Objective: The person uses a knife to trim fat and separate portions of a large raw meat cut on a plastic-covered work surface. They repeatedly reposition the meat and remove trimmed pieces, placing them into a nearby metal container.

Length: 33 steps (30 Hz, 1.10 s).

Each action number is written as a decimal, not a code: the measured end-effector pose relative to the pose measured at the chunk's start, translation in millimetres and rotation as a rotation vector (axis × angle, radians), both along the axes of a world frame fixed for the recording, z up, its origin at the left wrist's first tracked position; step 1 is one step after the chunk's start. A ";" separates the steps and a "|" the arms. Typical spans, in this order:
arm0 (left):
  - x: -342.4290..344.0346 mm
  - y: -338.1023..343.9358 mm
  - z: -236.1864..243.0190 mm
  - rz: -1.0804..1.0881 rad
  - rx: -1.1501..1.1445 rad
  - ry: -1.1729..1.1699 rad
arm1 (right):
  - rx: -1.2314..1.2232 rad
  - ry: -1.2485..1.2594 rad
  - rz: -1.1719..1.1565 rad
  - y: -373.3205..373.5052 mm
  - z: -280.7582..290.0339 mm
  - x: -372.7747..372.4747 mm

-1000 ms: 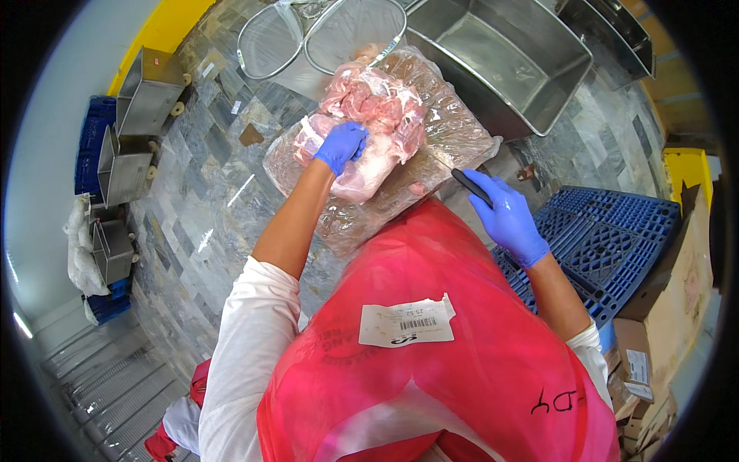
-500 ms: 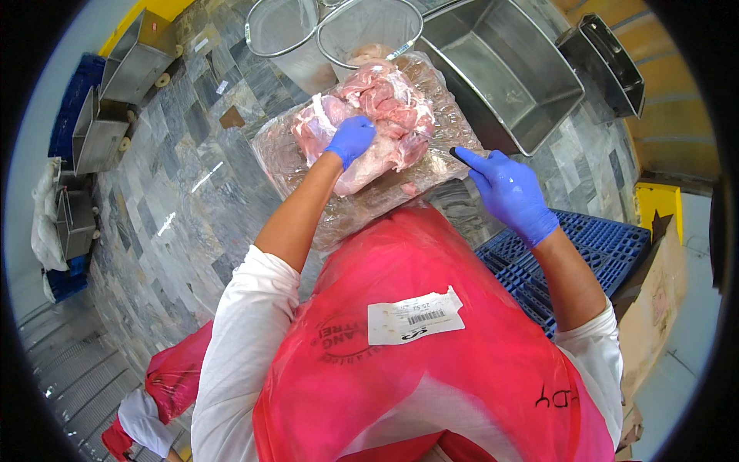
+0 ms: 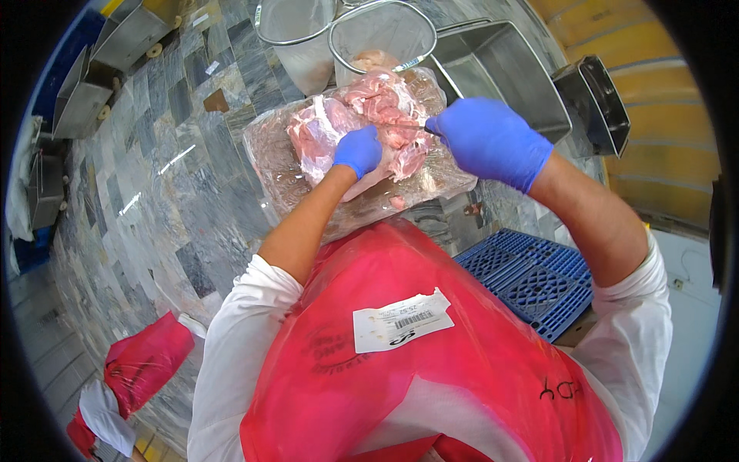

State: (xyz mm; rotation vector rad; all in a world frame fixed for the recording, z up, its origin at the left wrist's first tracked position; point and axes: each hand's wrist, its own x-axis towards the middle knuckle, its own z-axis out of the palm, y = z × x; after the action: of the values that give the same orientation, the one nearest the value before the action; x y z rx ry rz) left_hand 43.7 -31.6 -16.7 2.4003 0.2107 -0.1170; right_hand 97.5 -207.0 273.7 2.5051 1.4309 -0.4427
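A large piece of raw pink meat (image 3: 382,100) with white fat lies on a plastic-wrapped block (image 3: 269,165) in front of me. My left hand (image 3: 359,151), in a blue glove, is closed on the near middle of the meat; its fingertips are hidden. In my blue-gloved right hand (image 3: 493,142) is a knife (image 3: 412,126), gripped by its dark handle. The thin blade points left and lies across the upper right of the meat. A small meat scrap (image 3: 397,202) rests on the wrap near my apron.
Two clear bag-lined hoops (image 3: 382,38) stand beyond the block, one with meat inside. A deep steel tub (image 3: 508,73) and a smaller steel bin (image 3: 596,104) are at the right. A blue plastic pallet (image 3: 531,281) lies near right. Another person in a red apron (image 3: 146,362) is lower left.
My right hand has moved up and left, bringing the knife from beside the block onto the meat. My left hand keeps its hold on the meat.
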 end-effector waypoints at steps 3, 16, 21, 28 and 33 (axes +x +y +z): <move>-6.4 -4.7 3.2 -0.001 0.028 -0.034 | -0.122 0.065 0.005 26.2 14.6 24.5; -51.8 4.7 34.5 0.063 0.074 -0.094 | -0.378 0.579 -0.178 42.6 0.7 184.9; -51.3 26.3 36.5 0.025 0.106 -0.077 | -0.275 0.794 -0.341 -16.4 -40.3 206.1; -48.0 33.9 36.0 0.048 0.060 -0.017 | 0.138 0.994 -0.504 -116.8 -129.6 146.3; -48.6 42.2 29.5 0.041 0.047 -0.034 | 0.294 0.900 -0.666 -143.6 -100.1 62.5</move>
State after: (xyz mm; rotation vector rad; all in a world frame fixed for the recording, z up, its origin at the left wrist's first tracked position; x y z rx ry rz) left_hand -4.9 10.6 12.8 2.4411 0.2491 -0.0533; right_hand 160.0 -350.6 173.6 3.1639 0.8019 -1.7634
